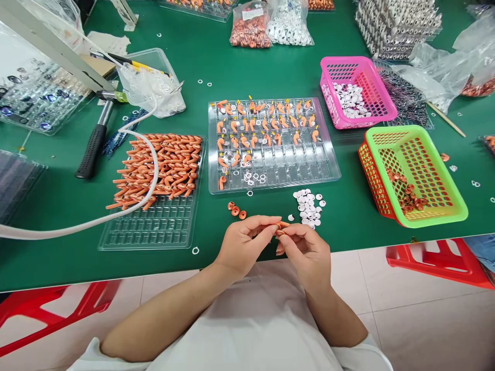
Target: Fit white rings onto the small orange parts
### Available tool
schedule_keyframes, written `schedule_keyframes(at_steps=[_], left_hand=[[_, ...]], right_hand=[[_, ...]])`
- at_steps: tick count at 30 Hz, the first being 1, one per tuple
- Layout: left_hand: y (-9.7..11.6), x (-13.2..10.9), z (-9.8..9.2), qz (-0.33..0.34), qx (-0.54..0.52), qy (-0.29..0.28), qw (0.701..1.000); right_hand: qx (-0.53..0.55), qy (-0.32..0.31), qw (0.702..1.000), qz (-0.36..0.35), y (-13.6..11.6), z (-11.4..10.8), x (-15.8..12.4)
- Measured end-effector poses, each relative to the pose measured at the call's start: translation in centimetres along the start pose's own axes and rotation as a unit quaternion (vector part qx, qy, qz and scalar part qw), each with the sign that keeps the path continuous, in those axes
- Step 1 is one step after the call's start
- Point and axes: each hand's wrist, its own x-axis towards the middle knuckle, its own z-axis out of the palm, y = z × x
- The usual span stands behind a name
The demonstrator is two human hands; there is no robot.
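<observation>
My left hand (245, 245) and my right hand (311, 255) meet at the table's front edge, thumbs and forefingers pinched on a small orange plastic part (284, 224). Fingers cover much of that part. Just beyond my right hand lies a pile of white round discs (308, 206), some with dark marks. Several orange cup-shaped caps (235, 210) lie beyond my left hand. Behind them, a clear compartment tray (309, 166) holds rows of curved orange pieces with yellow tips, plus loose white rings (253, 178).
To the left, another clear tray (154, 226) carries heaped orange stemmed pieces (166, 165), crossed by a white hose (154, 170). A black-handled hammer (96, 139) lies farther left. At right stand a pink basket (328, 111) of discs and a green basket (444, 180) of orange caps.
</observation>
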Motion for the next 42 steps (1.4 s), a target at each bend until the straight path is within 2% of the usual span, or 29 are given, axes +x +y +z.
schedule_keyframes(at_steps=[6, 17, 25, 29, 34, 39, 42], left_hand=[[-0.5, -0.2, 0.1, 0.025, 0.017, 0.004, 1.000], [-0.8, -0.7, -0.1, 0.123, 0.074, 0.014, 0.990], [-1.0, 0.0, -0.8, 0.175, 0.035, -0.033, 0.983], [-1.1, 0.3, -1.1, 0.252, 0.054, -0.027, 0.966], [-1.1, 0.7, -1.3, 0.369, 0.114, -0.035, 0.922], [-1.0, 0.6, -1.5, 0.379, 0.201, -0.001, 0.903], [-0.9, 0.5, -1.5, 0.389, 0.205, -0.018, 0.898]], right_hand=[[0.066, 0.019, 0.998, 0.007, 0.1, 0.6, 0.2], [0.070, 0.042, 0.997, -0.012, 0.3, 0.6, -0.1], [0.123, 0.001, 0.992, -0.042, 0.5, 0.2, 0.1], [0.115, -0.018, 0.990, -0.077, 0.5, -0.2, 0.4], [0.113, -0.044, 0.990, -0.072, 0.4, -0.5, 0.3], [0.087, -0.052, 0.994, -0.050, 0.1, -0.9, 0.2], [0.072, -0.065, 0.994, -0.058, 0.1, -1.3, 0.2]])
